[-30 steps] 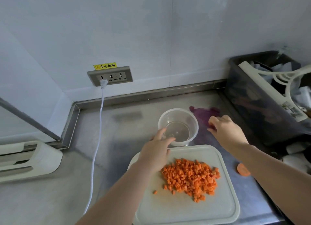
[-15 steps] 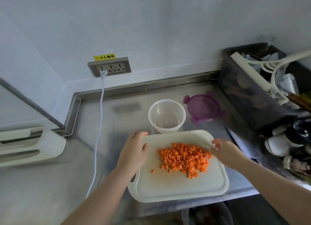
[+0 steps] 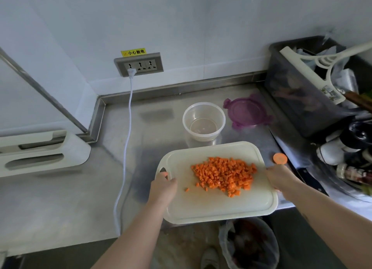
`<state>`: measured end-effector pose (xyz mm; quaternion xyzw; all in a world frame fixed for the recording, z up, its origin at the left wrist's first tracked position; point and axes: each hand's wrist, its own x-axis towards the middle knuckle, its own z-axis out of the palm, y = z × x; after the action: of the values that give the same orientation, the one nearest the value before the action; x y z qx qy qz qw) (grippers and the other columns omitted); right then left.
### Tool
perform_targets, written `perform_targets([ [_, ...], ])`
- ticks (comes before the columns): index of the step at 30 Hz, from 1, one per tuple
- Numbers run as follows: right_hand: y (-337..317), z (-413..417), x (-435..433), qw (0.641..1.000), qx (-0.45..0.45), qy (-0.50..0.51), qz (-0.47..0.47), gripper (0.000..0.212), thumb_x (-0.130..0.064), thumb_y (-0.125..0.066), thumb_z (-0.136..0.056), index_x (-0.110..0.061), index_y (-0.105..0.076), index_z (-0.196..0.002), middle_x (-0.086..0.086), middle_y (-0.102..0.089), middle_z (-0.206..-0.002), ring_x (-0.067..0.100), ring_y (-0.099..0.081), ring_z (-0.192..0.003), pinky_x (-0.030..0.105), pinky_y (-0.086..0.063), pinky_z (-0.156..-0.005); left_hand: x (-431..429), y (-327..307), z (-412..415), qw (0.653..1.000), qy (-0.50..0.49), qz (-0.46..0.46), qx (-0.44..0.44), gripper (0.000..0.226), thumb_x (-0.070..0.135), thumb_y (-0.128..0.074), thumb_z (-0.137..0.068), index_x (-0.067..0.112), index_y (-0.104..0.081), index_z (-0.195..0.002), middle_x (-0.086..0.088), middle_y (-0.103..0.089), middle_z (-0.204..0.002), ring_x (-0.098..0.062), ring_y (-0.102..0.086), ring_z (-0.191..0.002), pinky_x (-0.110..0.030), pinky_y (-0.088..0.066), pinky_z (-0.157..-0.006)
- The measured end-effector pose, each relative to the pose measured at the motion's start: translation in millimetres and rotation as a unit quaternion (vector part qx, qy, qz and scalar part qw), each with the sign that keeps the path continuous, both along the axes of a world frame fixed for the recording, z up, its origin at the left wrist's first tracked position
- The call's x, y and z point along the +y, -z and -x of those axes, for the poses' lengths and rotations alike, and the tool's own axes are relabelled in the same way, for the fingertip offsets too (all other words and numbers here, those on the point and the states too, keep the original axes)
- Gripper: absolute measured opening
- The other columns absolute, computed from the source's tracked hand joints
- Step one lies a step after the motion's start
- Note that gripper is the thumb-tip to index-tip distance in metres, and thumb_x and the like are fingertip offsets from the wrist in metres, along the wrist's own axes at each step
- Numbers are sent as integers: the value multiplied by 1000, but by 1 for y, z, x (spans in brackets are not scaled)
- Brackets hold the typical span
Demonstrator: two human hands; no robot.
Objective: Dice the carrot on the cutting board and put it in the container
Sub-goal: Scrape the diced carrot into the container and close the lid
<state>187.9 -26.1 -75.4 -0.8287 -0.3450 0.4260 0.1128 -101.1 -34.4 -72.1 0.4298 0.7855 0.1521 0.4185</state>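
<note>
Two edges of the cutting board (image 3: 211, 208) sit clamped in my fingers: left hand (image 3: 163, 188) by the handle hole, right hand (image 3: 278, 177) opposite. Dicing looks done; carrot cubes (image 3: 224, 175) heap mid-board. Next: tip them into the container (image 3: 203, 121) just beyond the board.

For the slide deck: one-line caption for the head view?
Left hand and right hand hold the cutting board of diced carrot by its sides; the clear container behind sits empty.

A purple lid (image 3: 247, 113) lies beside a dark bin (image 3: 291, 99); a white cable (image 3: 130, 99) is plugged into the 3-outlet socket (image 3: 138, 64).
</note>
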Motion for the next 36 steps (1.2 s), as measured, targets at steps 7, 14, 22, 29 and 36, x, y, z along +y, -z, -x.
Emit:
perform_targets([
  [7, -19, 5, -23, 994, 53, 29, -91, 24, -9, -44, -98, 7, -60, -107, 30, -59, -100, 28, -49, -83, 34, -40, -74, -21, -9, 0, 998, -54, -11, -40, 8, 14, -47, -83, 15, -40, -79, -4, -46, -77, -26, -46, -70, -30, -31, -57],
  [14, -51, -6, -7, 966, 120, 142, -181, 20, -13, -50, -91, -6, -67, -100, 21, -67, -98, 35, -62, -93, 56, -50, -90, -5, -76, 1, 981, 10, -192, -29, 15, 23, -52, -87, 34, -58, -94, 5, -62, -101, -19, -60, -99, -34, -47, -89],
  [22, -97, 40, 41, 892, 252, 285, -243, 20, -7, -46, -97, -8, -57, -114, 12, -54, -108, 31, -54, -103, 49, -46, -96, -7, -100, -26, 921, -190, -278, -196, 20, 6, -54, -91, 24, -61, -86, 4, -61, -82, -12, -56, -74, -20, -41, -62],
  [29, -100, 98, 73, 879, 290, 278, -258, 17, -10, -42, -99, -15, -55, -110, 7, -53, -98, 25, -51, -95, 41, -46, -90, 18, -102, -54, 851, -205, -108, -471, 13, 12, -49, -98, 20, -56, -106, 0, -66, -110, -19, -65, -100, -38, -54, -79],
  [36, -82, 126, 83, 901, 275, 192, -274, 20, -17, -41, -101, -12, -60, -96, 5, -60, -91, 21, -55, -84, 34, -46, -75, 42, -98, -45, 823, -301, -197, -440, 29, 0, -42, -97, 21, -62, -99, 2, -71, -91, -14, -69, -81, -23, -54, -60],
])
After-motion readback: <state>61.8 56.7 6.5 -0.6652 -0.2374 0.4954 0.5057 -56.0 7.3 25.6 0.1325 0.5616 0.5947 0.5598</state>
